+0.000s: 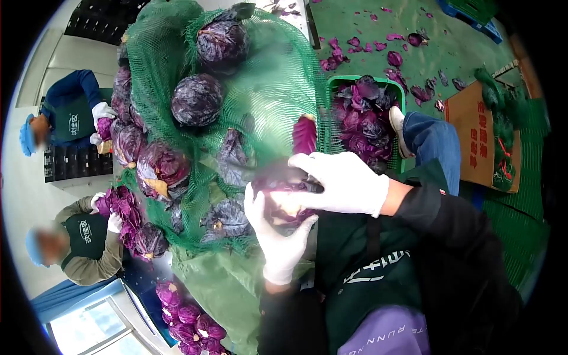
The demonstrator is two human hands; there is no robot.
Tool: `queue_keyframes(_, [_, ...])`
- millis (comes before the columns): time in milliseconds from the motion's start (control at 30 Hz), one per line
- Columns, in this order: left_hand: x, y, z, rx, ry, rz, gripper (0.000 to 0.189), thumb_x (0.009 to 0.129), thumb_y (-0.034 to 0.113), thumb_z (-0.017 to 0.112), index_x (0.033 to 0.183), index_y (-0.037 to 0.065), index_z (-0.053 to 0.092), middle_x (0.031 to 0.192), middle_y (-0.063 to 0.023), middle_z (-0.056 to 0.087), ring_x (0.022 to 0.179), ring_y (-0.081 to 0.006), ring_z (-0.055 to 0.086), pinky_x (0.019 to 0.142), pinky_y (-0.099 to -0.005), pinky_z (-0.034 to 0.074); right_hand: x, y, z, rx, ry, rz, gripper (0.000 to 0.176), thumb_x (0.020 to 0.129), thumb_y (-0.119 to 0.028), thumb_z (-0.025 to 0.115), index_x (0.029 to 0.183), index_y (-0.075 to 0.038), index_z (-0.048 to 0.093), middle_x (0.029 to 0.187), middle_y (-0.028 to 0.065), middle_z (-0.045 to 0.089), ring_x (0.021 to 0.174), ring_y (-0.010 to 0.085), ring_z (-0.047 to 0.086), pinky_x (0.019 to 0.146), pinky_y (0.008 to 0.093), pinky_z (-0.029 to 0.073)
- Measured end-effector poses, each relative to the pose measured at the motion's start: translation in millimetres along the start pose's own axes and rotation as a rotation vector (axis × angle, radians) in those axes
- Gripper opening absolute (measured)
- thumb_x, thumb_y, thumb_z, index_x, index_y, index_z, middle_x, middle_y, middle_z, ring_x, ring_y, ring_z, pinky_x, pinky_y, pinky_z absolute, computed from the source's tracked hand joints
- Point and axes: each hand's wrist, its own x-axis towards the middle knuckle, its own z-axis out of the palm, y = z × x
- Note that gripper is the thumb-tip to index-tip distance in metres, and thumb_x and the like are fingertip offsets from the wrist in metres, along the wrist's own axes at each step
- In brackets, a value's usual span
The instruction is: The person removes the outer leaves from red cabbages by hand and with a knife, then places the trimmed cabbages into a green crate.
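My left hand (278,239), in a white glove, cups a red cabbage (283,198) from below. My right hand (343,182), also gloved, lies over the top of the same cabbage, and a dark blade-like shape (251,173) sticks out to the left from under it. A loose purple leaf (304,135) stands just above my right hand. In front of me a heap of red cabbages (197,99) lies on and under green netting (278,77).
A green crate (329,83) holds torn purple leaves beside my shoe. More leaf scraps litter the green floor (449,41). A cardboard box (476,133) stands at the right. Two other people in green aprons (83,236) handle cabbages at the left. Trimmed cabbages (189,319) pile below.
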Motion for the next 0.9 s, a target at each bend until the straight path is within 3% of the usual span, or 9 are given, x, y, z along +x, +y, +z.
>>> queue_keyframes(67, [7,3,-2,0.031,-0.04,-0.012,0.108,0.061,0.014,0.093,0.148,0.006,0.03,0.154,-0.0246,0.027,0.139,-0.0405,0.034,0.113,-0.0481,0.032,3,9,-1,-0.018,0.08,-0.113,0.027,0.092,-0.03,0.06,0.107,-0.007,0.058,0.077,0.0113,0.061,0.066,0.0301,0.064,0.059,0.038,0.052])
queue_keyframes(200, [3,-1,-6,0.02,-0.05,0.03,0.107,0.062,0.015,0.092,0.148,0.006,0.03,0.153,-0.0254,0.027,0.139,-0.0415,0.034,0.112,-0.0485,0.032,3,52,-6,-0.127,0.142,-0.05,0.016,0.092,-0.021,0.058,0.098,-0.006,0.061,0.076,0.0111,0.064,0.064,0.0279,0.066,0.057,0.0394,0.052])
queue_keyframes(267, [4,-1,-5,0.034,-0.026,0.037,0.106,0.063,0.015,0.092,0.148,0.007,0.03,0.153,-0.0258,0.027,0.139,-0.042,0.034,0.112,-0.0489,0.033,1,62,-19,0.063,0.087,0.316,0.023,0.092,-0.028,0.062,0.098,-0.005,0.064,0.078,0.0117,0.066,0.064,0.0259,0.066,0.06,0.037,0.053])
queue_keyframes(333, [7,3,-2,0.055,-0.035,0.057,0.106,0.062,0.013,0.092,0.148,0.006,0.03,0.154,-0.0265,0.025,0.139,-0.0431,0.033,0.112,-0.0493,0.033,1,29,-23,0.25,0.079,0.12,0.039,0.087,-0.037,0.07,0.108,-0.004,0.064,0.081,0.0134,0.065,0.069,0.0255,0.067,0.066,0.0346,0.053])
queue_keyframes(400, [12,9,-2,0.114,-0.09,0.082,0.106,0.062,0.012,0.091,0.148,0.005,0.03,0.155,-0.0266,0.025,0.139,-0.0436,0.033,0.112,-0.0494,0.033,-1,8,-14,0.163,0.044,-0.023,0.042,0.086,-0.037,0.071,0.11,-0.003,0.062,0.085,0.0136,0.063,0.075,0.0251,0.066,0.069,0.0347,0.053])
queue_keyframes(433, [14,10,-4,0.108,-0.116,0.052,0.106,0.06,0.01,0.091,0.148,0.005,0.031,0.155,-0.0261,0.024,0.14,-0.0436,0.033,0.113,-0.0497,0.032,4,5,-18,0.143,-0.082,0.083,0.044,0.085,-0.036,0.071,0.11,-0.002,0.061,0.09,0.0139,0.063,0.078,0.0256,0.065,0.072,0.0351,0.053])
queue_keyframes(533, [22,9,-12,0.074,-0.193,0.031,0.107,0.058,0.009,0.091,0.147,0.006,0.032,0.155,-0.0248,0.025,0.14,-0.0428,0.032,0.113,-0.05,0.031,4,20,-13,0.237,-0.001,-0.039,0.033,0.086,-0.039,0.066,0.093,-0.008,0.059,0.074,0.0139,0.06,0.07,0.0345,0.063,0.065,0.0415,0.051])
queue_keyframes(700, [30,18,-12,0.22,-0.271,0.058,0.112,0.057,0.01,0.089,0.152,0.008,0.03,0.155,-0.0209,0.025,0.14,-0.0396,0.033,0.114,-0.0475,0.033,-4,15,-22,0.047,0.01,-0.101,0.032,0.083,-0.037,0.067,0.09,-0.007,0.058,0.071,0.0111,0.061,0.068,0.0325,0.064,0.063,0.041,0.051])
queue_keyframes(900, [42,26,-15,0.19,-0.355,0.061,0.108,0.056,0.009,0.089,0.15,0.009,0.036,0.154,-0.0207,0.026,0.141,-0.0394,0.033,0.113,-0.0475,0.034,0,17,-27,0.13,0.014,0.022,0.043,0.084,-0.041,0.071,0.103,-0.004,0.061,0.074,0.0115,0.061,0.066,0.0267,0.065,0.063,0.0362,0.052])
